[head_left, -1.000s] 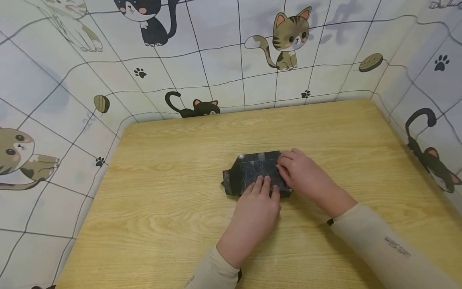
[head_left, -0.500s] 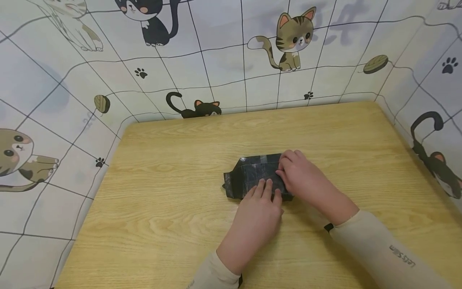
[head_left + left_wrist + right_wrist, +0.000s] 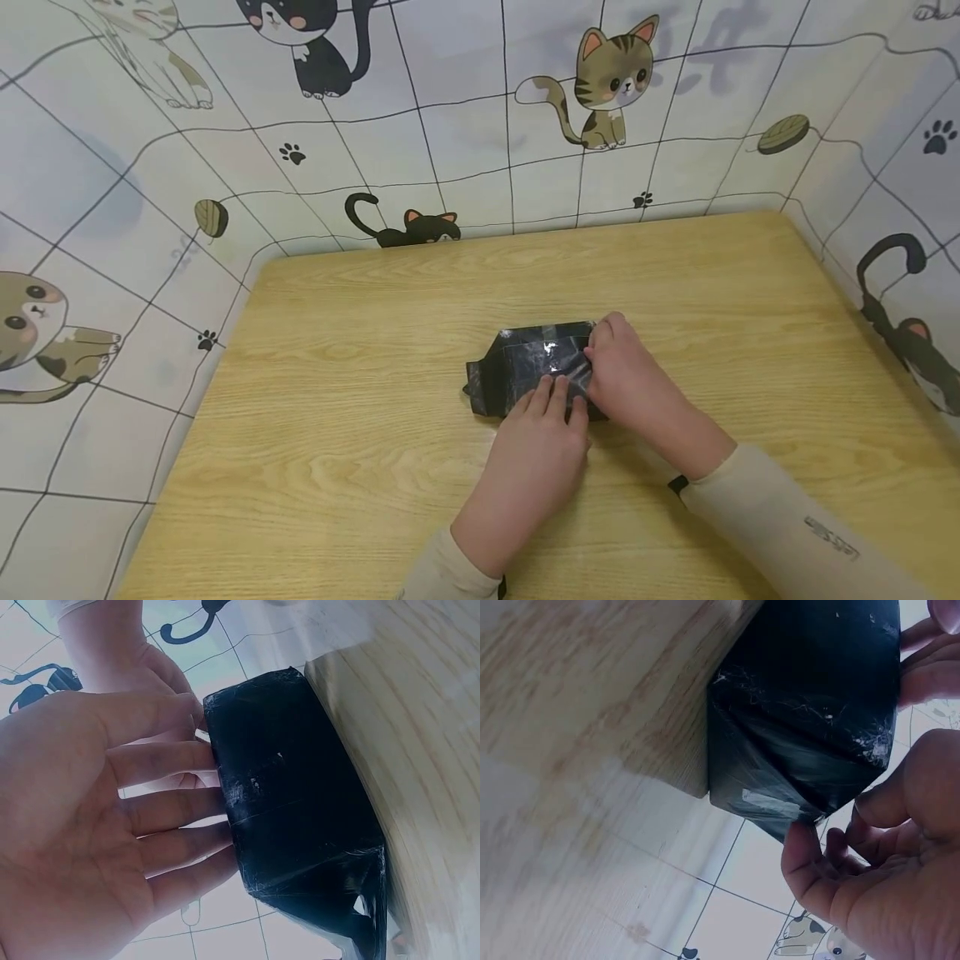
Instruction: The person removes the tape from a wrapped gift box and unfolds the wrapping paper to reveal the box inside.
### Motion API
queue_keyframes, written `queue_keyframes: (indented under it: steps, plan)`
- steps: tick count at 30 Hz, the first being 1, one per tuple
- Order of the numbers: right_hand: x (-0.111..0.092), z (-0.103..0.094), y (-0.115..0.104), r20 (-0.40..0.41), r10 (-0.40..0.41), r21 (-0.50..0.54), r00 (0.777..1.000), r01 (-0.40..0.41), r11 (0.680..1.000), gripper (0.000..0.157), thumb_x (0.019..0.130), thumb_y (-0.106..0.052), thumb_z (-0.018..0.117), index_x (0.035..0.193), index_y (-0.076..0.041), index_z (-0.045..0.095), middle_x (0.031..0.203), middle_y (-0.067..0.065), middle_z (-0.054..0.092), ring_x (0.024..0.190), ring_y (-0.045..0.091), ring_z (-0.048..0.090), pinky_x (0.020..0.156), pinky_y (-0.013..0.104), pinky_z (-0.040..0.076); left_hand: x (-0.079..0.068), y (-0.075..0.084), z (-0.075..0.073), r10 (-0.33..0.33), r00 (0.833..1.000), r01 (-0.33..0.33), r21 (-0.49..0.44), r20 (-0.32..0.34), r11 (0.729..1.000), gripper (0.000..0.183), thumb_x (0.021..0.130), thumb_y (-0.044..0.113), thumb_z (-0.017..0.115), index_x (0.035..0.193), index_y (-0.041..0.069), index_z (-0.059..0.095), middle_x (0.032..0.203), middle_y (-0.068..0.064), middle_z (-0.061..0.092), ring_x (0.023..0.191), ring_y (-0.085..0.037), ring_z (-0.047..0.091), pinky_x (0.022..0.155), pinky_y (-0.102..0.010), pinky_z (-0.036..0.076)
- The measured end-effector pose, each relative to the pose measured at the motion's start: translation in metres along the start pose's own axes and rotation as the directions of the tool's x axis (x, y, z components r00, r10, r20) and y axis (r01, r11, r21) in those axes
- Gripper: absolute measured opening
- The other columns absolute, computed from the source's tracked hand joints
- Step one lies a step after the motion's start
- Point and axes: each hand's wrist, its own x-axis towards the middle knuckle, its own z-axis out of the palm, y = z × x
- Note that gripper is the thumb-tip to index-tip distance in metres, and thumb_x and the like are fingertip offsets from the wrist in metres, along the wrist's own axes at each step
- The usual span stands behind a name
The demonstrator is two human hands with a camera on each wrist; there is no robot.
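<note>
A black-wrapped box-like package (image 3: 525, 357) lies on the wooden table, its wrapping shiny and creased with strips of clear tape. Its left end stands out as a folded flap (image 3: 477, 389). My left hand (image 3: 540, 454) rests on the near part of the top, fingers straight and spread; the left wrist view shows its palm facing the package's side. At the right end, the curled fingers of my right hand (image 3: 633, 383) pinch the wrapping at the top edge. In the right wrist view a fingertip touches the folded end (image 3: 772, 787), which has a pale tape patch.
The wooden table (image 3: 337, 358) extends around the package on all sides. Behind it and to both sides stand pale walls (image 3: 465, 158) with a grid and cartoon cats. Light sleeves (image 3: 787, 508) cover both forearms.
My right hand has turned slightly, and its fingers have curled more tightly at the package's right end. The wrapping's top now shows a bright glare and creases. My left hand stays in place.
</note>
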Motion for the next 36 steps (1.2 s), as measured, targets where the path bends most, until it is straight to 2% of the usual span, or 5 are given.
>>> queue_keyframes:
  steps: [5, 13, 21, 27, 36]
  plan:
    - [-0.003, -0.002, 0.005, 0.009, 0.081, 0.155, 0.997, -0.082, 0.985, 0.019, 0.106, 0.002, 0.050, 0.107, 0.019, 0.058, 0.105, 0.027, 0.053, 0.097, 0.035, 0.052, 0.079, 0.044, 0.061, 0.001, 0.001, 0.000, 0.010, 1.000, -0.010, 0.001, -0.013, 1.000, 0.038, 0.107, 0.041, 0.061, 0.137, 0.020, 0.074, 0.148, -0.010, 0.068, 0.140, -0.026, 0.064, 0.109, -0.036, 0.058]
    - [-0.004, -0.013, 0.008, 0.060, 0.158, 0.387, 0.986, -0.169, 0.906, 0.023, 0.110, -0.007, 0.046, 0.111, 0.007, 0.063, 0.128, 0.025, 0.054, 0.113, 0.039, 0.060, 0.099, 0.057, 0.055, 0.001, 0.000, 0.000, 0.014, 0.999, -0.014, 0.021, -0.036, 1.000, 0.036, 0.107, 0.040, 0.062, 0.133, 0.020, 0.076, 0.145, -0.009, 0.070, 0.137, -0.025, 0.066, 0.107, -0.035, 0.059]
    - [-0.004, -0.013, 0.004, 0.110, 0.185, 0.360, 0.977, -0.213, 0.908, 0.029, 0.111, -0.025, 0.057, 0.112, 0.002, 0.066, 0.139, 0.025, 0.052, 0.129, 0.043, 0.056, 0.107, 0.061, 0.051, 0.001, 0.000, -0.002, 0.001, 1.000, -0.001, -0.003, 0.016, 1.000, 0.040, 0.108, 0.040, 0.060, 0.138, 0.018, 0.073, 0.148, -0.011, 0.067, 0.141, -0.027, 0.063, 0.110, -0.037, 0.057]
    - [-0.002, -0.009, 0.006, 0.091, 0.154, 0.307, 0.984, -0.175, 0.935, 0.018, 0.108, -0.016, 0.060, 0.106, 0.001, 0.066, 0.134, 0.025, 0.053, 0.126, 0.043, 0.054, 0.105, 0.060, 0.051, 0.000, 0.000, -0.002, -0.003, 1.000, 0.003, -0.010, 0.022, 1.000, 0.039, 0.107, 0.039, 0.062, 0.138, 0.018, 0.073, 0.149, -0.011, 0.067, 0.141, -0.026, 0.063, 0.110, -0.037, 0.057]
    - [-0.004, -0.008, 0.011, 0.122, 0.235, 0.462, 0.964, -0.264, 0.846, 0.015, 0.108, -0.010, 0.055, 0.101, 0.001, 0.061, 0.128, 0.023, 0.056, 0.101, 0.035, 0.061, 0.086, 0.050, 0.054, 0.001, 0.001, -0.002, 0.005, 1.000, -0.005, 0.003, -0.002, 1.000, 0.034, 0.107, 0.032, 0.060, 0.135, 0.019, 0.074, 0.145, -0.011, 0.069, 0.138, -0.027, 0.066, 0.108, -0.036, 0.059]
